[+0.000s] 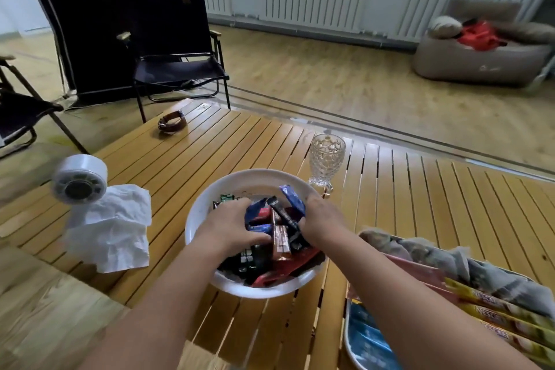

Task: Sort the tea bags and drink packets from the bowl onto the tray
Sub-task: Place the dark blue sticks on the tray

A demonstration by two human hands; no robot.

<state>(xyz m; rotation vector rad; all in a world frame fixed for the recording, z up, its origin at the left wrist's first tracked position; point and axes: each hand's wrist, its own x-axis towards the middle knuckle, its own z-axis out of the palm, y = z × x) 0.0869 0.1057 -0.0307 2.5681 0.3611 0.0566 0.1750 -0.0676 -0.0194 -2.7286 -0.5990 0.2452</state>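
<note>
A white bowl (210, 198) sits mid-table, heaped with several tea bags and drink packets (280, 242) in blue, black, pink and red. Both my hands are inside it. My left hand (231, 225) lies over the packets on the left side with its fingers curled into the heap. My right hand (322, 219) reaches in from the right, fingers curled around dark and blue packets. The tray (350, 339) stands at the lower right and holds yellow stick packets (495, 309), red packets and a blue packet (369, 336).
A patterned glass goblet (326, 159) stands just behind the bowl. A roll of clear film (79, 179) and crumpled white paper (114, 228) lie at the left. A brown strap (171, 123) sits at the far table edge. Grey cloth (480, 267) drapes over the tray's back.
</note>
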